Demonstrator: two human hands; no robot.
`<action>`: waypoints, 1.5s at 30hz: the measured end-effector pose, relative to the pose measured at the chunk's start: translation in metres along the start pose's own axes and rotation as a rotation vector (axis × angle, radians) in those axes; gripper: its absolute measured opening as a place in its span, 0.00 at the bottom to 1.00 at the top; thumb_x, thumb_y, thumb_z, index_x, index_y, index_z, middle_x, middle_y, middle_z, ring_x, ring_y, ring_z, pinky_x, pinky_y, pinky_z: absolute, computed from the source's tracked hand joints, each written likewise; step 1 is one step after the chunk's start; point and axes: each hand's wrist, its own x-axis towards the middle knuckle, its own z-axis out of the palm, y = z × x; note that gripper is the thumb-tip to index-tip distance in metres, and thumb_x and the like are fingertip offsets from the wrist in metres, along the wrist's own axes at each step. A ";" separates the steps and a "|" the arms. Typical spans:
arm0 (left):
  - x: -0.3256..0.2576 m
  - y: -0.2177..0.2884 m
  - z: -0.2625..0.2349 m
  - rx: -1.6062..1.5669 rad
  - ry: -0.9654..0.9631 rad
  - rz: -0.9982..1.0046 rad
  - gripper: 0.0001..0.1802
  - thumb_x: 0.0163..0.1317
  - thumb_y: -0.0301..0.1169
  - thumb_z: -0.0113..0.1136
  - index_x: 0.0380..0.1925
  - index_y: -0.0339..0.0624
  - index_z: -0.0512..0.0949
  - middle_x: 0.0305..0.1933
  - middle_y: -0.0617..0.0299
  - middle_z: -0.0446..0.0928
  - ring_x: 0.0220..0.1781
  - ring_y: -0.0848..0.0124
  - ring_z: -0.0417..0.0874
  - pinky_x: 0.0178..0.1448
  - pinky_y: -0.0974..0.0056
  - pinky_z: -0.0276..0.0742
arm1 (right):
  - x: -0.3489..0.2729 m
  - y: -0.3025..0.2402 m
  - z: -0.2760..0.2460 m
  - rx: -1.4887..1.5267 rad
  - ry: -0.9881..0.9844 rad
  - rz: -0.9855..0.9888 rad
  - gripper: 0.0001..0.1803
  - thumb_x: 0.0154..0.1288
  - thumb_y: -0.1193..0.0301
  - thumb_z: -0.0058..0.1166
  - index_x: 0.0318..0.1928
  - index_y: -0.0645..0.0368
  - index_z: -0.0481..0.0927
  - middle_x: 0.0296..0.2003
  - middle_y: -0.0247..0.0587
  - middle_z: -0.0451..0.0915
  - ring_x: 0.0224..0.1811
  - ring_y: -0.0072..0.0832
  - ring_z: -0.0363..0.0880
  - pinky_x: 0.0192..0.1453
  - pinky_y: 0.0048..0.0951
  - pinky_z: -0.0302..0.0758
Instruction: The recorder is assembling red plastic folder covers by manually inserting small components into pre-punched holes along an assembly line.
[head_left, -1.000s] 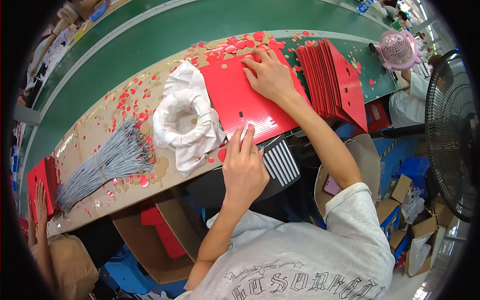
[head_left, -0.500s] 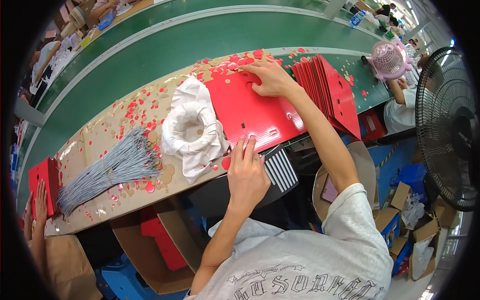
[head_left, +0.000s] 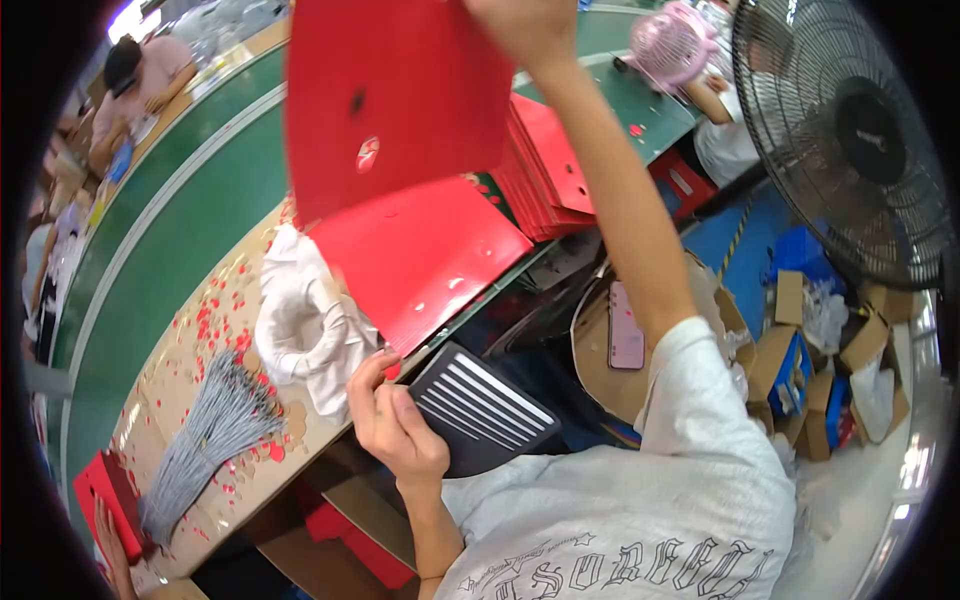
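Observation:
My right hand (head_left: 530, 30), cut off by the top edge, grips a red plastic sheet (head_left: 430, 110) and holds it raised and tilted. The sheet has a dark hole and a small light cut-out. Below it another red plastic sheet (head_left: 420, 260) lies flat on the table. My left hand (head_left: 400, 425) is beside that lower sheet's near corner, its fingers loosely bent and apart, with nothing seen in them. A wrung white cloth (head_left: 305, 330) lies left of the lower sheet. Right of it stands a leaning stack of red sheets (head_left: 545, 170).
A bundle of grey wires (head_left: 205, 440) and scattered red and tan discs lie on the brown table cover (head_left: 180, 350). Another person's hand (head_left: 112, 535) touches a red stack at far left. A black fan (head_left: 860, 140) and a pink fan (head_left: 672, 48) stand right. A phone (head_left: 627, 325) rests on cardboard.
My right hand has lifted a red sheet off the table, uncovering another one beneath. My left hand has come away from the sheet's near edge. The view has turned.

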 end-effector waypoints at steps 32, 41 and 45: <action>0.001 -0.005 0.018 0.011 -0.220 -0.136 0.09 0.67 0.20 0.46 0.28 0.28 0.72 0.30 0.47 0.70 0.30 0.51 0.71 0.37 0.54 0.65 | -0.202 0.128 -0.220 -0.434 -0.809 1.759 0.53 0.64 0.28 0.45 0.67 0.65 0.71 0.62 0.56 0.76 0.52 0.53 0.85 0.51 0.56 0.81; 0.003 -0.010 0.015 -0.041 -0.237 -0.092 0.09 0.68 0.20 0.48 0.27 0.28 0.72 0.29 0.47 0.69 0.29 0.51 0.71 0.35 0.55 0.66 | -0.236 0.122 -0.249 -0.200 -0.731 1.906 0.48 0.66 0.29 0.44 0.63 0.62 0.76 0.60 0.55 0.78 0.56 0.51 0.80 0.59 0.55 0.74; 0.002 -0.014 0.005 -0.027 -0.216 -0.140 0.09 0.68 0.21 0.48 0.27 0.29 0.72 0.29 0.49 0.69 0.28 0.52 0.71 0.35 0.55 0.65 | -0.218 0.118 -0.225 -0.486 -0.664 1.851 0.37 0.70 0.36 0.49 0.43 0.63 0.83 0.37 0.39 0.81 0.34 0.29 0.76 0.41 0.32 0.70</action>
